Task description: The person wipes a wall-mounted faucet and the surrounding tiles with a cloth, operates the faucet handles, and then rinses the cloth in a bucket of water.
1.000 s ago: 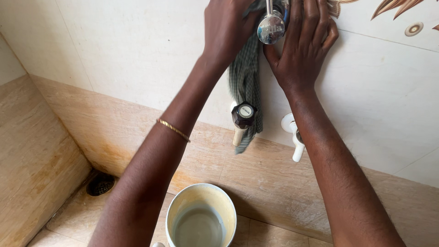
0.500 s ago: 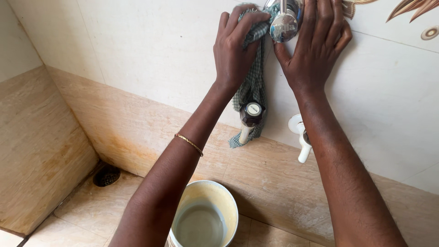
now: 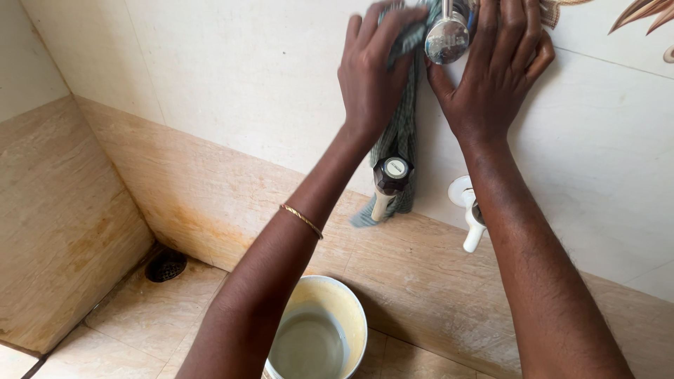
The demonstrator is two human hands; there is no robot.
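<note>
My left hand (image 3: 372, 70) grips a green checked cloth (image 3: 400, 133) and presses it against the wall beside a shiny chrome tap knob (image 3: 447, 36) at the top of the view. The cloth's tail hangs down behind a dark-capped tap (image 3: 388, 179). My right hand (image 3: 495, 63) lies flat on the tiled wall just right of the chrome knob, fingers spread, palm against the tile and the fitting. A thin gold bangle sits on my left wrist.
A white plastic tap (image 3: 470, 217) juts from the wall under my right forearm. A cream bucket (image 3: 351, 309) with some water stands on the floor below. A round floor drain (image 3: 166, 265) sits in the left corner. Beige tiles (image 3: 70, 217) line the lower walls.
My left hand has shifted the cloth up and slightly right against the chrome knob, in a rubbing motion. The view has drifted a little, so the taps sit further right.
</note>
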